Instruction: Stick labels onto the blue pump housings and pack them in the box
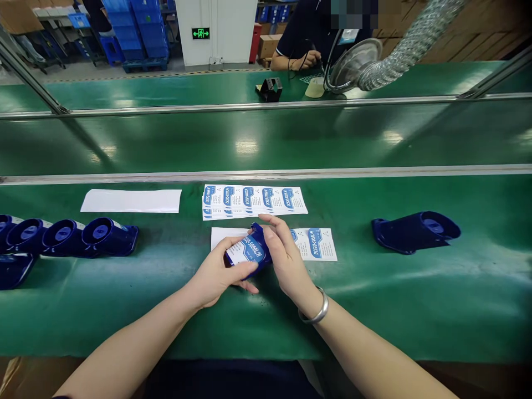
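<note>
A dark blue plastic housing [261,239] with a blue-and-white sticker [246,252] on its face is between my two hands, tilted over the bench. My left hand [213,275] grips its left side, thumb on the lower edge of the sticker. At the right side, my right hand [290,261] presses its thumb and fingers around the housing's upper end. Behind the hands lies a sheet of printed stickers [316,244], partly hidden by them. Farther back is a small stack of similar sticker sheets [255,200].
Several blue housings [100,231] stand in a row at the left, and one more housing [405,235] lies at the right. A blank white strip [131,200] is at back left. Beyond a metal rail [233,106], a co-worker [297,44] sits near a duct hose [407,50].
</note>
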`<action>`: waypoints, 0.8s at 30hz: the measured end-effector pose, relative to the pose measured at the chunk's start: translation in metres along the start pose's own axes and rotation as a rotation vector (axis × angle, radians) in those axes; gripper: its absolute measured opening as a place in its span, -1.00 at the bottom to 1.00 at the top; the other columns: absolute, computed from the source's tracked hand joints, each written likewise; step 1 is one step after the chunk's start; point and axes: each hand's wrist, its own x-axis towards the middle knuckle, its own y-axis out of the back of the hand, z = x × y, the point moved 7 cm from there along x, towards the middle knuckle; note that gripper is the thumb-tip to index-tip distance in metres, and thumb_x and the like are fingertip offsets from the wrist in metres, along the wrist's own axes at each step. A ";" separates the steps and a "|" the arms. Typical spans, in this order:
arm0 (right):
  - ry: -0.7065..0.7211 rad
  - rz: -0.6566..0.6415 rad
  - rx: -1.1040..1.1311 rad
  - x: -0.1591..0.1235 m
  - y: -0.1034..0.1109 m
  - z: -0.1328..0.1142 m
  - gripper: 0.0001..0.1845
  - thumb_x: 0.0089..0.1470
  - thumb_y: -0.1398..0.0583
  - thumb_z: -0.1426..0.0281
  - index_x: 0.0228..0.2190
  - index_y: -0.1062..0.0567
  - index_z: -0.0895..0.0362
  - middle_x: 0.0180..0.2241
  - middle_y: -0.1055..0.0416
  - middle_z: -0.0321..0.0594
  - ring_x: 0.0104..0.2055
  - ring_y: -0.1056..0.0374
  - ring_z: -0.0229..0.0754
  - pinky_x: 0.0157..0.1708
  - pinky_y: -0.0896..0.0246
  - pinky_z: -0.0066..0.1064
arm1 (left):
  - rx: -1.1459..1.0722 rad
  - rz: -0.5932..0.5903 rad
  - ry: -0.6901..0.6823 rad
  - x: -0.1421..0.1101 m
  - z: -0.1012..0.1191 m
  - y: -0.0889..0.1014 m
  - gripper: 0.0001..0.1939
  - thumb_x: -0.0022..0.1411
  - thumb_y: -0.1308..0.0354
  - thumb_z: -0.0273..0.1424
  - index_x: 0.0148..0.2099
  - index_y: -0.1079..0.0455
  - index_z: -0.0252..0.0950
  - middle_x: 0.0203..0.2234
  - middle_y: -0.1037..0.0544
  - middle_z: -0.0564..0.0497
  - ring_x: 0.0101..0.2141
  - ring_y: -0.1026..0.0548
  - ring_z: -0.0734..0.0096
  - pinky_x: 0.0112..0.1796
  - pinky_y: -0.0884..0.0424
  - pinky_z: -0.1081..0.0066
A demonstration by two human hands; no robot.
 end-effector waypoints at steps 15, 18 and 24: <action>0.509 -0.188 -0.122 -0.019 -0.013 -0.036 -0.55 0.37 -0.06 0.23 0.24 -0.18 -0.05 0.15 -0.27 -0.05 0.19 -0.24 0.10 0.17 -0.19 0.06 | -0.176 0.085 -0.085 0.003 0.013 0.016 -0.67 0.27 -0.28 -0.18 -0.05 -0.54 -0.30 -0.11 -0.55 -0.11 -0.10 -0.49 0.24 -0.13 -0.43 0.38; 0.619 -0.228 -0.146 -0.026 -0.018 -0.040 -0.49 0.35 -0.07 0.26 0.28 -0.13 -0.08 0.16 -0.25 -0.05 0.21 -0.22 0.13 0.20 -0.15 0.12 | -0.256 0.082 -0.003 0.004 0.007 0.015 -0.69 0.19 -0.37 -0.22 -0.12 -0.55 -0.33 -0.21 -0.57 -0.09 -0.20 -0.50 0.30 -0.19 -0.43 0.40; 0.590 -0.198 -0.131 -0.025 -0.017 -0.038 -0.48 0.39 0.00 0.30 0.31 -0.10 -0.12 0.17 -0.24 -0.08 0.20 -0.22 0.11 0.19 -0.17 0.11 | -0.118 0.054 -0.143 0.000 0.017 0.011 -0.69 0.20 -0.37 -0.22 -0.09 -0.52 -0.29 -0.18 -0.55 -0.03 -0.14 -0.48 0.34 -0.13 -0.42 0.42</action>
